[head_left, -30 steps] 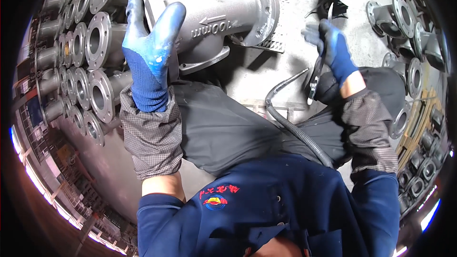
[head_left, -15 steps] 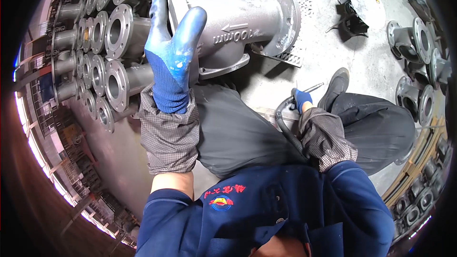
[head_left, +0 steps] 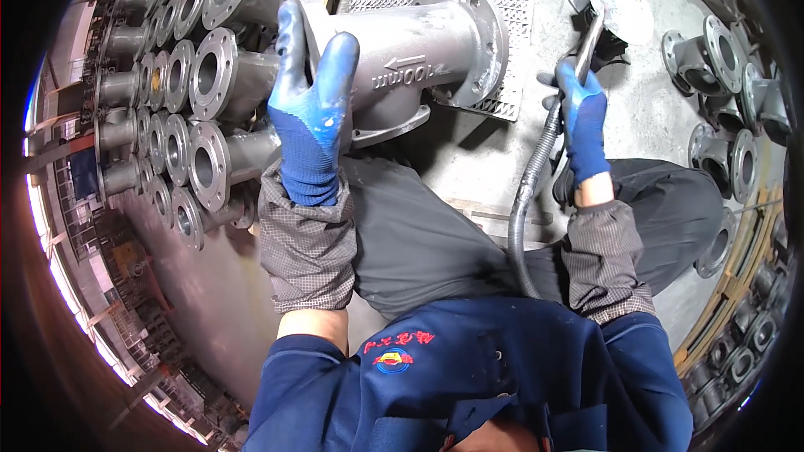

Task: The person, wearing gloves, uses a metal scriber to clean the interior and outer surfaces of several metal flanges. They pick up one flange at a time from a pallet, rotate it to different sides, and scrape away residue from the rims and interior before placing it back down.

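Note:
A large grey flanged pipe casting with raised lettering and an arrow lies on a metal grating. My left hand, in a blue coated glove, straddles the flange at its left end, fingers on one side and thumb on the other. My right hand, gloved alike, is closed around a slim metal hand tool joined to a dark ribbed hose. The tool points up and away, and its far tip lies over a small round-topped stand. The hose runs back toward my lap.
Stacked flanged castings rise close by on the left. More castings stand on the floor at right. The patterned metal grating lies under the big casting. Wooden strips and further castings line the lower right.
My right hand has moved up and away from beside my shoe with the tool and hose, reaching the round-topped stand. My left hand stays at the casting's flange; the view has shifted slightly.

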Tool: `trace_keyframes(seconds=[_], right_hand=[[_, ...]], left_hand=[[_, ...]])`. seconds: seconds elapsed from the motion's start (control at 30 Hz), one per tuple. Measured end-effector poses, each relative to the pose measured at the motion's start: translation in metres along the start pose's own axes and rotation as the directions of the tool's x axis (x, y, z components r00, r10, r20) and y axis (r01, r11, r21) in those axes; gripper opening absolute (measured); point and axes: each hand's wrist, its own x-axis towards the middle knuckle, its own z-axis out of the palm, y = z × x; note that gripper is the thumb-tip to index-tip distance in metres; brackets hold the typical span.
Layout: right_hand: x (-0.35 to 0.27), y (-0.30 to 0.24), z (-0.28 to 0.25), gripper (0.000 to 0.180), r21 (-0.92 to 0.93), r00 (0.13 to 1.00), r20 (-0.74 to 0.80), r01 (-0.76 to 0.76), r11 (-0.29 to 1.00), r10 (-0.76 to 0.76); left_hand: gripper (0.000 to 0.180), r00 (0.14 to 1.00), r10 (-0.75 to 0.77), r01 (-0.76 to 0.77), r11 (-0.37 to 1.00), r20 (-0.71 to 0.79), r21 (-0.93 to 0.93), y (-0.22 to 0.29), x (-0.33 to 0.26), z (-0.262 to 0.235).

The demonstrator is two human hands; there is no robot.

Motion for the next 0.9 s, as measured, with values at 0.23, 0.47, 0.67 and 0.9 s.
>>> trace_keyframes(seconds=[0.23,0.47,0.67,0.9], right_hand=[[-0.078,-0.112,0.070,0.028,0.000,0.486,0.871,0.143,0.990,-0.070],[-0.092,-0.075,0.103,0.028,-0.133,0.463,0.876,0.507,0.851,-0.139],[-0.114,-0.070,0.116,0.024,-0.364,0.527,0.726,0.840,0.403,-0.441],[-0.109,-0.036,0.119,0.034,0.114,0.056,0.990,-0.858,0.501,-0.129]], left_hand=[[0.067,0.967,-0.180,0.235,0.906,0.182,-0.353,0.031,-0.009,0.000],[0.045,0.983,0.042,0.023,0.938,0.179,-0.346,0.000,-0.011,-0.014],[0.046,0.973,0.164,-0.120,0.959,0.160,-0.256,-0.016,-0.013,-0.011],[0.055,0.879,0.466,-0.429,0.865,0.100,-0.261,0.028,-0.018,0.011]])
